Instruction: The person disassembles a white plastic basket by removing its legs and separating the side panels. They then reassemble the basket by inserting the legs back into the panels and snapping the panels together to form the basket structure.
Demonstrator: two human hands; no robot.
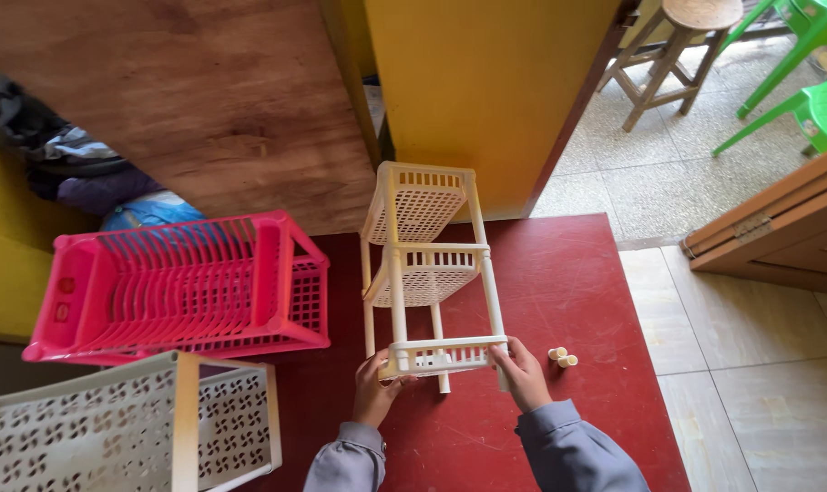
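1. The room I look down into has a floor of pale tiles [760, 401] on the right, a yellow wall [486, 82] at the top and a brown wooden panel [204, 100] leaning at the upper left. The work happens on a red surface [605, 301] in the middle.
2. On the far right I see one wooden door edge [778, 228], and behind it two green plastic chairs [819, 100] and one wooden stool [678, 46] on a speckled floor.
3. I count three plastic racks. One pink rack [177, 287] lies on its side at the left. One white rack [131, 424] with a patterned wall is at the lower left corner.
4. The third one, a cream rack [427, 264] with three small shelves, lies in the centre of the red surface, its top pointing to the yellow wall.
5. My left hand [375, 390] holds the near left corner of the cream rack, fingers curled around it.
6. My right hand [523, 372] holds the near right corner in the same way, fingers closed on the frame.
7. Two small cream caps [563, 357] lie on the red surface just beside the right hand, not touching it.
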